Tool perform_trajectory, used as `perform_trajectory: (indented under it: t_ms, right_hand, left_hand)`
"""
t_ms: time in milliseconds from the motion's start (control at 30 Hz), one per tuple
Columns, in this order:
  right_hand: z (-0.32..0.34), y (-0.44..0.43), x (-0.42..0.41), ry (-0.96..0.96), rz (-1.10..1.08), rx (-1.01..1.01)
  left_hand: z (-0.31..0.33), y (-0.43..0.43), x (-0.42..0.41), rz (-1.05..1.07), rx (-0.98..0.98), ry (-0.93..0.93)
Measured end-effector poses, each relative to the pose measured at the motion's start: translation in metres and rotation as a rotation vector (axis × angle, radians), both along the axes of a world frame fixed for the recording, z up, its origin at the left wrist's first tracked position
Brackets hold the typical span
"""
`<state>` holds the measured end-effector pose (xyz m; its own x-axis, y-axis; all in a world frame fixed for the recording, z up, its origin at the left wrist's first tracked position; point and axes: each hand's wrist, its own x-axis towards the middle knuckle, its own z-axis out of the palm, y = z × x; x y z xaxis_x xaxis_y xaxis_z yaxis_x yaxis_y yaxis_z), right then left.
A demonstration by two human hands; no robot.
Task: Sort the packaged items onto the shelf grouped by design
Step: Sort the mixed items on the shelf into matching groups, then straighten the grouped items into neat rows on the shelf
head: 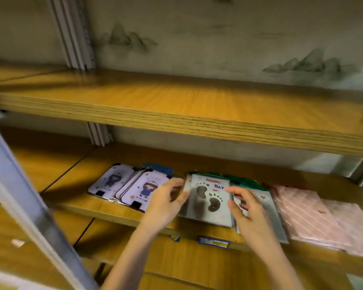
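- Two hands of yours are out in front, one on each side of the footprint pack (pixel 208 197). It lies flat on the middle shelf board (pixel 76 208).
- Your left hand (pixel 166 203) comes up from below, just left of the footprint pack. Its fingers are softly bent, and the thumb tip sits at the pack's left edge. The blur hides whether it pinches the pack or only touches it.
- Your right hand (pixel 250 214) is just right of the footprint pack. Its fingers are spread apart and bent a little, and they hold nothing. The thumb is near the pack's right edge.
- Under your right hand, right beside the footprint pack, lies a grey pack (pixel 270 208). You cannot tell if it is tucked a little under its neighbour.
- Further right of the footprint pack lie the pink striped packs (pixel 314 214), which reach down to the board's front edge.
- Left of the footprint pack, behind your left hand, the purple cartoon packs (pixel 134 189) lie partly over each other.
- The board's front edge runs just below the footprint pack's near edge.
- Above the footprint pack hangs the top shelf board (pixel 176 105), with an open gap in between.
- Far left of the footprint pack there is bare wood, then a slanted metal post (pixel 29 206).
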<state>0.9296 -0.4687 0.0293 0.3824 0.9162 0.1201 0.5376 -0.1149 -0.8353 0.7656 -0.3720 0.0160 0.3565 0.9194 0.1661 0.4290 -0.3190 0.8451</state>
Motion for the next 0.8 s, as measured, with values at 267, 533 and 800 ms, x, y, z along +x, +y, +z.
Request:
perform_trajectory:
  t_ms: [267, 533, 800]
  right_hand:
    - [-0.009, 0.038, -0.053, 0.056, 0.219, -0.047]
    - [-0.014, 0.067, -0.095, 0.13, 0.144, -0.107]
    - [-0.013, 0.082, -0.129, 0.179, -0.103, -0.103]
  left_hand:
    - [-0.008, 0.004, -0.096, 0.238, 0.124, -0.08]
    - [-0.011, 0.041, -0.139, 0.195, 0.125, -0.029]
    - [-0.017, 0.083, -0.161, -0.005, 0.014, -0.017]
